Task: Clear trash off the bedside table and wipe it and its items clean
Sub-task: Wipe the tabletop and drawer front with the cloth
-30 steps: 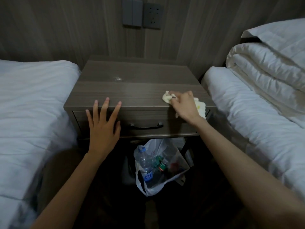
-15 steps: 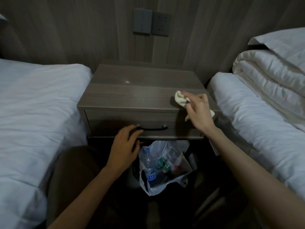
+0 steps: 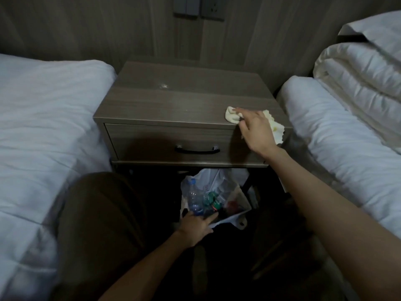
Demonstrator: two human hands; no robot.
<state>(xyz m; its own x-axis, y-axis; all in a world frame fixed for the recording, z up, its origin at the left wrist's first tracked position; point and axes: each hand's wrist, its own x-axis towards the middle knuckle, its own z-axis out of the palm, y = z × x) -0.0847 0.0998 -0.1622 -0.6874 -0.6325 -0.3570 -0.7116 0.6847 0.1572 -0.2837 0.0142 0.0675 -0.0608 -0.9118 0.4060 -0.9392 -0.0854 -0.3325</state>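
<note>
Bedside table, centre frame: trash-free, smudge unwiped; right hand grips cloth, left hand, fingers straight, touches trash bag

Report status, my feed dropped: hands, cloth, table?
Right hand pinches cloth on table, front right corner. Left hand low, touching bag rim. White speck at rear centre; nothing blocks the cloth.
</note>
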